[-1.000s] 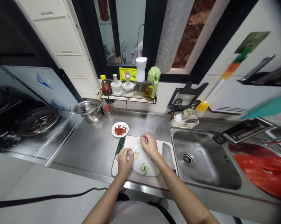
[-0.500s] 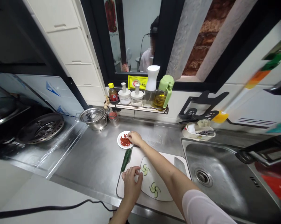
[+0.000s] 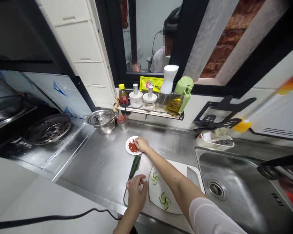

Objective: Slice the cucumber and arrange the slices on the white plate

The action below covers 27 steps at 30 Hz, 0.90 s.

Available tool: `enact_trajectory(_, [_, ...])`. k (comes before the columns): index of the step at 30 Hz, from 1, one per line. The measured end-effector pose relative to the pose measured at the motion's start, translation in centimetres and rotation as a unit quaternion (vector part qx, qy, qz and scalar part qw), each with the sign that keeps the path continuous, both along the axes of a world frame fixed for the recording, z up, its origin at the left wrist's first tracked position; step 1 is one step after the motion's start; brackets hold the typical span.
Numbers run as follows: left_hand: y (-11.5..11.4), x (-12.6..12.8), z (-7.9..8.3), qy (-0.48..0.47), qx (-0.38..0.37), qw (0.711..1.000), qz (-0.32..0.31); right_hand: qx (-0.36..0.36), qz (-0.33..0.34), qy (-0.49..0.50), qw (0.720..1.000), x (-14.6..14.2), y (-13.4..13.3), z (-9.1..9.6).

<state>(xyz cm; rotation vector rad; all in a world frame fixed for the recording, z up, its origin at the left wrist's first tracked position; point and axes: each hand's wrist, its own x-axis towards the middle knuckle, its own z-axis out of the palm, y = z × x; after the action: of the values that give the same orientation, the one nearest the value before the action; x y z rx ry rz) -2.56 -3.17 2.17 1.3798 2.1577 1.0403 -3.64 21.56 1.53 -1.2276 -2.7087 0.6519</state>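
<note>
My right hand [image 3: 142, 144] reaches over the right rim of a small white plate [image 3: 127, 150] of red dried goji berries [image 3: 133, 147]. Its fingers are drawn together among the berries; what they pinch is hidden. Lower down, my left hand [image 3: 136, 191] hovers at the left of a white cutting board [image 3: 143, 164], its fingers bent, thumb apart, nothing in it. On the board lies a larger white plate [image 3: 172, 208] bearing two pinwheels of cucumber slices, an upper pinwheel [image 3: 155, 178] and a lower pinwheel [image 3: 165, 201]. A piece of cucumber [image 3: 134, 166] rests along the board's left edge.
A knife blade [image 3: 192, 177] lies on the board's right side, beside the sink [image 3: 231, 191]. Behind stand a lidded steel pot [image 3: 102, 122], a red-topped jar [image 3: 122, 122] and a rack [image 3: 151, 112] of seasonings. A stove [image 3: 47, 130] is at left; a person [image 3: 161, 58] shows in the window.
The view has shifted, so everything sits slightly further right. My right hand stays at the berries, and my left hand keeps its place in the picture, slightly nearer the cucumber piece.
</note>
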Motion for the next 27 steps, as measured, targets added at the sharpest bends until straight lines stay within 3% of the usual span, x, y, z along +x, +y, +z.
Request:
enact_trajectory(4, [0.0, -0.1, 0.1, 0.0, -0.004, 1.0, 0.002, -0.111, -0.076, 0.15, 0.98, 0.5, 0.0, -0.4])
enact_trajectory(7, [0.2, 0.1, 0.1, -0.005, 0.0, 1.0, 0.005, -0.218, -0.136, 0.262, 0.93, 1.3, -0.6, -0.3])
enact_trajectory(10, [0.5, 0.7, 0.1, -0.011, 0.007, 1.0, 0.001, -0.268, -0.162, 0.302, 0.9, 2.7, -1.3, 0.5])
enact_trajectory(15, [1.0, 1.8, 0.2, -0.018, 0.01, 1.0, -0.008, -0.387, -0.183, 0.371, 0.824, 6.1, -2.5, 2.5])
enact_trajectory(20, [1.4, 2.1, 0.7, -0.032, 0.006, 0.999, -0.01, -0.319, -0.186, 0.388, 0.845, 10.9, -3.9, 3.2])
enact_trajectory(23, [2.1, 2.2, 1.0, -0.037, 0.01, 0.999, -0.01, -0.247, -0.182, 0.395, 0.866, 14.9, -4.9, 2.4])
enact_trajectory(27, [4.1, 2.8, 1.6, -0.028, -0.004, 1.0, -0.013, -0.155, -0.209, 0.331, 0.907, 19.9, -6.8, 1.0])
